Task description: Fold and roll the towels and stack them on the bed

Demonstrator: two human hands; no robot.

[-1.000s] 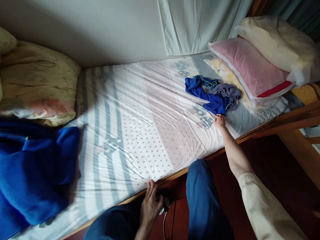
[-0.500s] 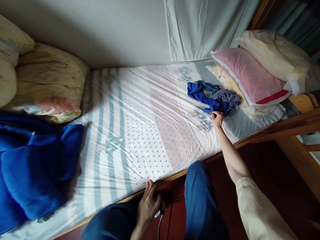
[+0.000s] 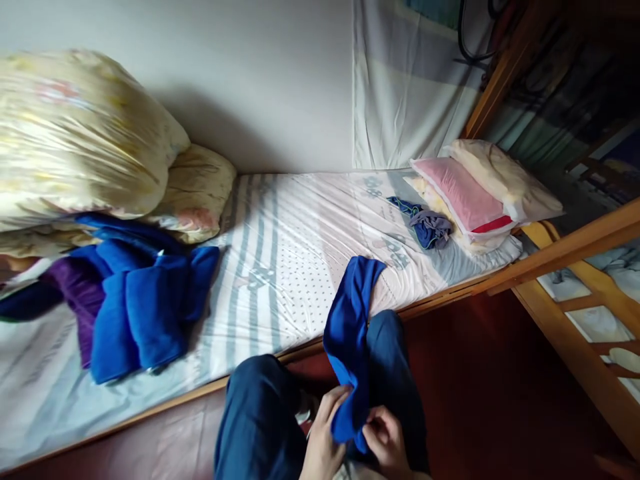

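Both my hands hold a blue garment [image 3: 351,333] low in the picture, above my knees in dark blue trousers [image 3: 260,413]. My left hand [image 3: 324,440] grips its lower end from the left, fingers curled round the cloth. My right hand [image 3: 386,440] pinches the same end from the right. The garment's far end trails up onto the edge of the mattress [image 3: 300,253]. A small heap of blue and grey clothes [image 3: 425,223] lies farther along the mattress, beside the pink pillow [image 3: 463,200].
A bundled blue blanket [image 3: 145,307] with purple cloth and a big yellowish duvet [image 3: 85,140] fill the bed's left end. A cream pillow [image 3: 505,177] tops the pink one. A wooden bed rail [image 3: 565,250] runs at right over dark red floor [image 3: 475,387].
My right hand pulled a blue garment off the heap by the pillows and brought it to my lap. My left hand left the bed edge and took hold too. The view pulled back.
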